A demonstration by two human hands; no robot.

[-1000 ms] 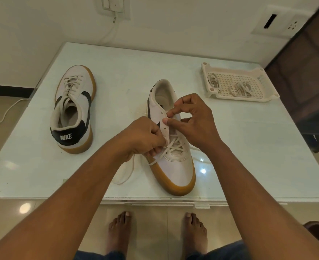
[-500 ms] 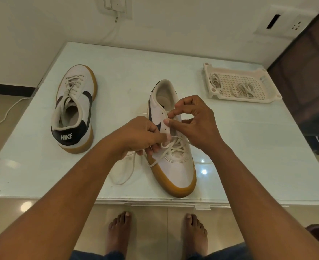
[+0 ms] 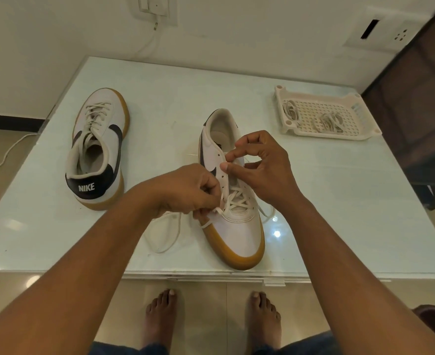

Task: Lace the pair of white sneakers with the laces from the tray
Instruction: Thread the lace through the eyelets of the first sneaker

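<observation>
Left hand (image 3: 185,192), right hand (image 3: 263,170): curled pinches.

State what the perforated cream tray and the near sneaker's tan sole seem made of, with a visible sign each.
Perforated cream tray: probably moulded plastic, matt; even grid of holes. Near sneaker's tan sole: likely rubber; smooth, uniform, dull sheen.

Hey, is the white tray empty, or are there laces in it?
Not empty. In the tray lie one lace bundle at its left end and another near the middle.
</observation>
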